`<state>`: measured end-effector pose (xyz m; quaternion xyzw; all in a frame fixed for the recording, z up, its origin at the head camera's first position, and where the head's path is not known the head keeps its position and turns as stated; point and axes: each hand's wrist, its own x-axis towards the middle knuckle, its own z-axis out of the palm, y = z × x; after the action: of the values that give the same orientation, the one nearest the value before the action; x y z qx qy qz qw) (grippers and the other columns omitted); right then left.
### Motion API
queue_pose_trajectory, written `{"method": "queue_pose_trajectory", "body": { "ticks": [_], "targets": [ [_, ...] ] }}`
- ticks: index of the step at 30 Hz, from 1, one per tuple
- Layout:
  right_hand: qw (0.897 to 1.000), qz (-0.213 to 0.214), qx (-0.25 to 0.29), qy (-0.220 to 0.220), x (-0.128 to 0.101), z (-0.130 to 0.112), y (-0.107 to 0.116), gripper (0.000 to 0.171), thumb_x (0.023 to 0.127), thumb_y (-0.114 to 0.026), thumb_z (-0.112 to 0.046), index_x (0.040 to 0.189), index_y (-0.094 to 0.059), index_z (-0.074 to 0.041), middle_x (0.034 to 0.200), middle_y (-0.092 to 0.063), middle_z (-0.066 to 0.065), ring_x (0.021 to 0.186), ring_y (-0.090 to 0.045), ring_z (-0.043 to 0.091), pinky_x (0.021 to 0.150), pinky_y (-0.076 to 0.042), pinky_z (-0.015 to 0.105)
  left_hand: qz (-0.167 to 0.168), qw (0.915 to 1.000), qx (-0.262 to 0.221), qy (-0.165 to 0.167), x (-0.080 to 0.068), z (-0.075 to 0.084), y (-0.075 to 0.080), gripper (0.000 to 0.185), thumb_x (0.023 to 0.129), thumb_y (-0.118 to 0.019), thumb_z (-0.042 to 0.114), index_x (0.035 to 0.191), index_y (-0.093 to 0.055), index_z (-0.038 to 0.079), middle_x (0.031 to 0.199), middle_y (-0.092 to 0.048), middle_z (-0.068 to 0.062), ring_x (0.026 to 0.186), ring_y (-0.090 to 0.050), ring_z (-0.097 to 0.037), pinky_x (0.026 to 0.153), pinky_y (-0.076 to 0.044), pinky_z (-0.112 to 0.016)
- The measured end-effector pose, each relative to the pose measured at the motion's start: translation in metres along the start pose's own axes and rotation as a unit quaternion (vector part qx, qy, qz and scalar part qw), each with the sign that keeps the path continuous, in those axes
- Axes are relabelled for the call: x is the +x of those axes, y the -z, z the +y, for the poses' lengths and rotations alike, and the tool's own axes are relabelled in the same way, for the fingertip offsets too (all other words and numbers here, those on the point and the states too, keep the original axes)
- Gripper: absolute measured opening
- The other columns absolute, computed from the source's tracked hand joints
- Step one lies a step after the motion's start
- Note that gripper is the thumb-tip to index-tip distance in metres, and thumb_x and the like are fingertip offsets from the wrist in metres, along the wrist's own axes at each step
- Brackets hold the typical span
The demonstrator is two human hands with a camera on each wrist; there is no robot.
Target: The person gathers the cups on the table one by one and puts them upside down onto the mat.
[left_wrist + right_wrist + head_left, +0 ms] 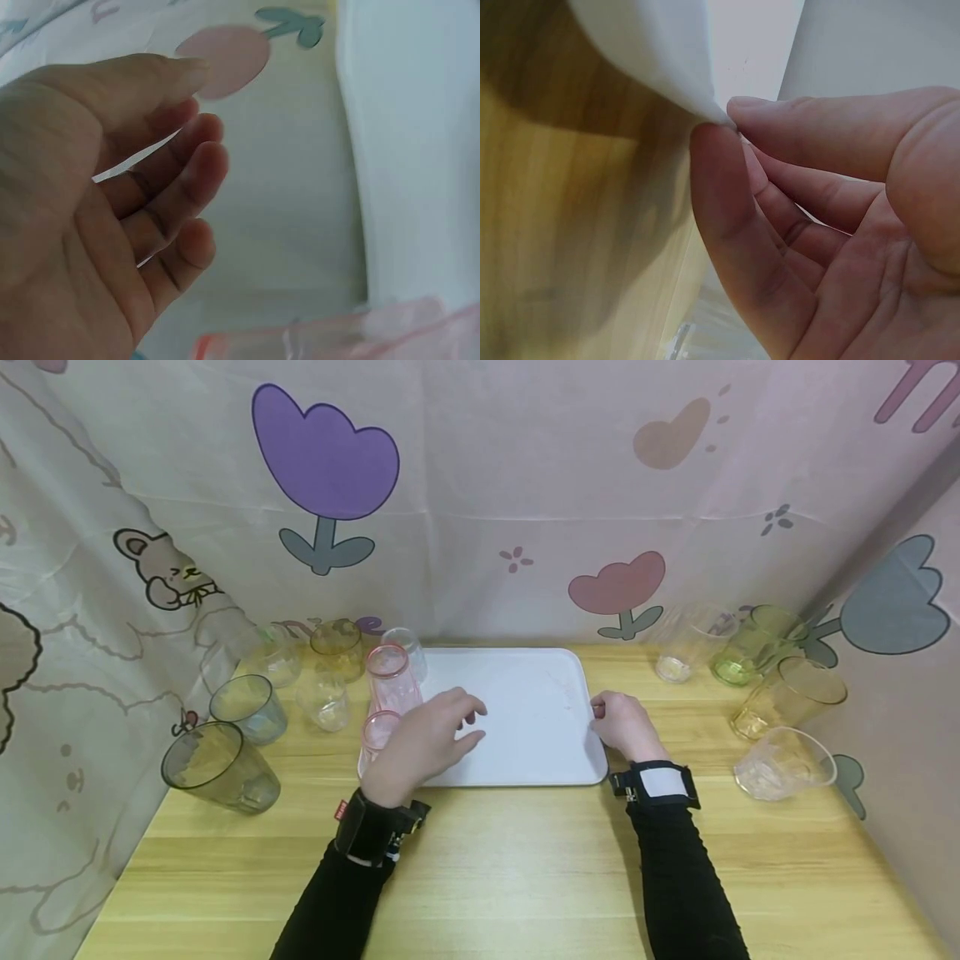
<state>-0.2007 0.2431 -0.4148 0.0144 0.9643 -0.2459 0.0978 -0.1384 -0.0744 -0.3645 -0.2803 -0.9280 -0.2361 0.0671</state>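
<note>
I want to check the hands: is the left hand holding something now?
No. The left hand hovers open above the white tray, fingers relaxed, gripping nothing.

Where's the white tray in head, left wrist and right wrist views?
Head: white tray at table centre, between both hands.
Left wrist: pale band down the right side, past the left hand.
Right wrist: its edge at top centre, pinched by the right hand.
Shared landmark: the tray itself.

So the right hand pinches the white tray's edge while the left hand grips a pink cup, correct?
Not quite. The right hand does pinch the white tray at its edge, but the left hand holds nothing: the left wrist view shows its fingers relaxed and empty, beside the pink cups.
</note>
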Motion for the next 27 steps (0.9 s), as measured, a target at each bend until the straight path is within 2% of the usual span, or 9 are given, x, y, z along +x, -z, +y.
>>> {"method": "queue_pose_trajectory", "body": {
  "ticks": [9,16,21,27],
  "targets": [
    [1.000,0.001,0.000,0.003,0.002,0.000,0.000,0.039,0.096,-0.063,0.000,0.134,-0.059,0.010,0.120,-0.065,0.026,0.102,-0.060,0.036,0.091,-0.054,0.049,-0.079,0.9967,0.002,-0.014,0.007,0.006,-0.032,0.021,0.094,-0.077,0.019,0.113,-0.073,0.011,0.104,-0.066,0.000,0.088,-0.064,-0.016,0.072,-0.056,-0.034],
    [1.000,-0.002,0.008,-0.002,0.000,-0.001,0.001,0.042,0.098,-0.063,-0.005,0.136,-0.058,0.010,0.123,-0.064,0.028,0.104,-0.060,0.037,0.090,-0.054,0.049,-0.145,0.9893,0.014,0.002,0.009,0.008,-0.050,0.019,0.096,-0.071,0.018,0.114,-0.073,0.014,0.108,-0.066,0.002,0.090,-0.063,-0.015,0.077,-0.057,-0.035],
    [1.000,0.006,0.008,-0.002,-0.001,-0.002,0.002,0.044,0.100,-0.062,-0.017,0.134,-0.060,0.011,0.125,-0.065,0.028,0.107,-0.061,0.039,0.093,-0.053,0.052,-0.175,0.9842,0.020,0.012,0.007,0.009,-0.056,0.016,0.094,-0.072,0.016,0.110,-0.073,0.015,0.111,-0.067,0.002,0.099,-0.065,-0.015,0.084,-0.058,-0.037],
    [1.000,0.014,0.005,0.002,-0.002,-0.002,-0.001,0.048,0.102,-0.062,-0.023,0.135,-0.060,0.011,0.127,-0.066,0.029,0.113,-0.063,0.040,0.098,-0.053,0.054,-0.195,0.9806,-0.003,0.023,0.008,0.010,-0.062,0.015,0.093,-0.069,0.010,0.106,-0.075,0.013,0.108,-0.069,0.001,0.101,-0.065,-0.016,0.090,-0.057,-0.034]
  ]
}}
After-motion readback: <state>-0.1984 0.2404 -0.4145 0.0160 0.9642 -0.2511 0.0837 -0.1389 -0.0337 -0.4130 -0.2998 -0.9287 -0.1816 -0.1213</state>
